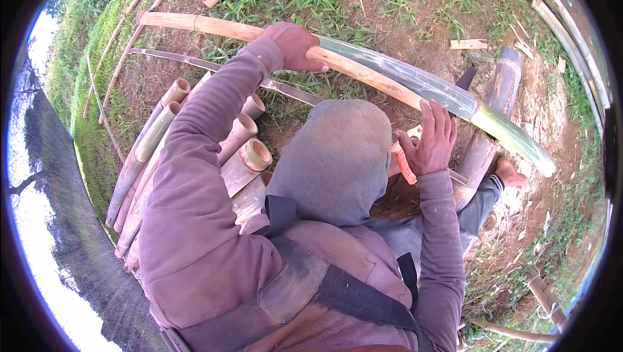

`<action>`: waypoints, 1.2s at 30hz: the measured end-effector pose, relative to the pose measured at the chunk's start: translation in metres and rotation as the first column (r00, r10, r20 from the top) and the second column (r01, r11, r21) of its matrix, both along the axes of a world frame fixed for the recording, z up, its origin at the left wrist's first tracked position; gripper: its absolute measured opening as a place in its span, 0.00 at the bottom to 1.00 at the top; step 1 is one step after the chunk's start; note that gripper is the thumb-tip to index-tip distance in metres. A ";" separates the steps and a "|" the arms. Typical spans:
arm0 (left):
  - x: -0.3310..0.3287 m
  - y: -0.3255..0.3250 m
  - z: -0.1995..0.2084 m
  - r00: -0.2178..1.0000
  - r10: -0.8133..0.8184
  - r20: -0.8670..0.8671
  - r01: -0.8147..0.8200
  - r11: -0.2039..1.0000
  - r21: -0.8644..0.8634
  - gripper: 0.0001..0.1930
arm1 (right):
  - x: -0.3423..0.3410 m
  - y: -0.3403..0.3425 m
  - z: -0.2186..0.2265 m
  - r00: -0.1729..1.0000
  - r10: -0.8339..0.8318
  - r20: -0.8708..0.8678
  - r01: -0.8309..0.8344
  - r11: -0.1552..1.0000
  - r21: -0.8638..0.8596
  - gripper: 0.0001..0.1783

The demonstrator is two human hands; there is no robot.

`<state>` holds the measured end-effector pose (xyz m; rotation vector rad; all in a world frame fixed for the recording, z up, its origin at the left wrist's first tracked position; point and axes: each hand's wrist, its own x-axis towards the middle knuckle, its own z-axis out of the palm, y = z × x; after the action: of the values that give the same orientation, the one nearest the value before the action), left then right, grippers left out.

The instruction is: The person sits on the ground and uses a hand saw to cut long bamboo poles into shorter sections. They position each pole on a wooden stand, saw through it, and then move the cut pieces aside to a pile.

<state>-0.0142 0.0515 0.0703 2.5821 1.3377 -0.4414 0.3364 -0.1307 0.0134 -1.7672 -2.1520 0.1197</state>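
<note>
My left hand [297, 47] is closed round the middle of a long pale split-bamboo strip [370, 78]. The strip slants from the upper left down to my right hand [431, 138], whose fingers lie against its near end. A curved orange handle [403, 162] sticks out below that palm, between thumb and fingers; the rest of this tool is mostly hidden. Beyond the strip, a dark flat piece [466, 78] shows, perhaps its blade. Just past the strip lies a thick green bamboo piece [402, 69], resting across a weathered bamboo log [505, 86].
Cut bamboo poles [146, 144] are stacked at my left, several with open ends [256, 154] facing forward. A thin dark strip [195, 61] lies beyond them. A bare foot [511, 173] rests at the right. More poles [571, 47] lie at the far right, among grass and chips.
</note>
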 end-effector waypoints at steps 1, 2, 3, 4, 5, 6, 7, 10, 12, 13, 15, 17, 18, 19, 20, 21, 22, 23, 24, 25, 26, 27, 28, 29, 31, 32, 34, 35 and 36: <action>0.000 0.003 0.002 0.999 -0.029 0.026 0.029 0.999 -0.016 0.38 | 0.005 -0.001 -0.003 1.000 0.006 0.028 -0.007 0.999 0.053 0.50; -0.001 0.005 0.008 0.998 -0.051 0.047 0.052 0.998 -0.033 0.38 | 0.006 0.000 -0.002 0.999 -0.014 0.047 0.009 0.995 0.103 0.50; 0.009 -0.002 0.012 0.987 -0.070 0.146 0.079 0.995 -0.059 0.39 | 0.007 0.001 0.000 0.997 -0.031 0.064 0.021 0.988 0.152 0.50; 0.016 0.001 0.011 0.979 -0.080 0.189 0.096 0.993 -0.075 0.39 | 0.007 0.004 0.004 0.996 -0.051 0.080 0.034 0.979 0.201 0.50; 0.024 0.001 0.009 0.968 -0.091 0.233 0.116 0.989 -0.095 0.39 | 0.002 0.007 0.023 0.990 -0.070 0.120 0.039 0.970 0.240 0.44; 0.034 0.003 0.007 0.953 -0.107 0.284 0.142 0.984 -0.107 0.39 | 0.008 0.009 0.020 0.996 -0.048 0.075 0.032 0.979 0.201 0.41; 0.045 0.004 0.000 0.921 -0.125 0.369 0.172 0.980 -0.097 0.38 | 0.022 0.011 0.013 0.999 -0.030 0.030 0.024 0.987 0.161 0.38; 0.081 0.002 -0.038 0.862 -0.117 0.494 0.208 0.969 -0.134 0.35 | 0.051 0.013 0.015 1.000 0.003 0.019 -0.005 0.991 0.134 0.30; 0.103 0.000 -0.063 0.826 -0.142 0.545 0.248 0.961 -0.125 0.33 | 0.084 0.008 0.008 1.000 0.008 0.029 -0.010 0.998 0.062 0.31; 0.110 -0.003 -0.075 0.807 -0.155 0.570 0.268 0.956 -0.121 0.33 | 0.095 0.008 0.006 0.999 0.023 0.042 -0.025 0.998 0.050 0.31; 0.121 -0.006 -0.102 0.760 -0.155 0.631 0.272 0.958 -0.091 0.31 | 0.110 0.007 0.003 0.997 0.038 0.068 -0.039 0.999 0.022 0.31; 0.128 -0.009 -0.117 0.732 -0.153 0.664 0.263 0.962 -0.069 0.30 | 0.117 0.009 0.002 0.995 0.041 0.094 -0.044 0.999 0.028 0.31; 0.131 -0.010 -0.122 0.729 -0.150 0.668 0.254 0.965 -0.060 0.30 | 0.120 0.011 0.001 0.994 0.044 0.103 -0.047 0.998 0.031 0.31; 0.133 -0.010 -0.126 0.726 -0.147 0.672 0.244 0.968 -0.052 0.29 | 0.124 0.012 -0.001 0.994 0.034 0.105 -0.036 0.999 0.018 0.31; 0.137 -0.010 -0.125 0.739 -0.149 0.656 0.239 0.970 -0.048 0.29 | 0.129 0.013 -0.004 0.994 0.025 0.105 -0.026 1.000 0.004 0.31; 0.141 -0.010 -0.123 0.752 -0.152 0.641 0.233 0.971 -0.044 0.29 | 0.133 0.014 -0.006 0.994 0.016 0.106 -0.015 1.000 -0.010 0.30; 0.143 -0.010 -0.122 0.765 -0.155 0.625 0.229 0.973 -0.040 0.28 | 0.136 0.016 -0.008 0.994 0.008 0.110 -0.006 1.000 -0.016 0.30; 0.147 -0.011 -0.124 0.749 -0.174 0.639 0.220 0.976 0.008 0.29 | 0.141 0.017 -0.009 0.993 -0.003 0.114 0.005 1.000 -0.021 0.30; 0.150 -0.013 -0.127 0.733 -0.196 0.652 0.212 0.976 0.055 0.29 | 0.145 0.018 -0.010 0.993 -0.016 0.118 0.019 0.999 -0.026 0.30; 0.154 -0.012 -0.129 0.715 -0.220 0.663 0.205 0.973 0.102 0.29 | 0.146 0.021 -0.013 0.995 0.009 0.101 -0.009 1.000 -0.002 0.29; 0.158 -0.011 -0.127 0.723 -0.220 0.655 0.178 0.975 0.131 0.28 | 0.150 0.025 -0.016 0.996 0.021 0.087 -0.023 1.000 0.020 0.29; 0.163 -0.009 -0.124 0.715 -0.234 0.659 0.173 0.972 0.158 0.27 | 0.158 0.024 -0.017 0.996 0.009 0.088 -0.013 0.999 0.037 0.28; 0.170 -0.010 -0.124 0.693 -0.257 0.674 0.182 0.966 0.182 0.26 | 0.159 0.028 -0.016 0.996 0.006 0.091 -0.012 0.998 0.064 0.28; 0.171 -0.010 -0.131 0.655 -0.243 0.716 0.158 0.970 0.185 0.25 | 0.157 0.038 -0.015 0.995 -0.001 0.101 -0.008 0.996 0.088 0.27; 0.173 -0.005 -0.137 0.588 -0.204 0.782 0.108 0.979 0.174 0.23 | 0.159 0.051 -0.017 0.993 -0.028 0.115 0.014 0.992 0.122 0.26; 0.175 -0.006 -0.137 0.570 -0.171 0.804 0.074 0.985 0.157 0.23 | 0.154 0.052 -0.013 0.983 -0.067 0.170 0.038 0.985 0.167 0.26; 0.181 -0.004 -0.144 0.610 -0.232 0.758 0.047 0.965 0.258 0.24 | 0.136 0.039 -0.004 0.975 -0.174 0.140 0.144 0.969 0.200 0.32; 0.183 -0.003 -0.143 0.636 -0.220 0.740 0.041 0.967 0.252 0.23 | 0.125 0.025 0.000 0.975 -0.213 0.058 0.202 0.966 0.159 0.33; 0.186 -0.004 -0.143 0.658 -0.209 0.724 0.035 0.968 0.248 0.23 | 0.114 0.003 -0.010 0.982 -0.191 -0.005 0.191 0.979 0.076 0.30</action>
<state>0.1714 0.0472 -0.0727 2.5314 0.9236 0.7469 0.4509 -0.1278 0.0030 -1.9183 -1.9478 -0.0131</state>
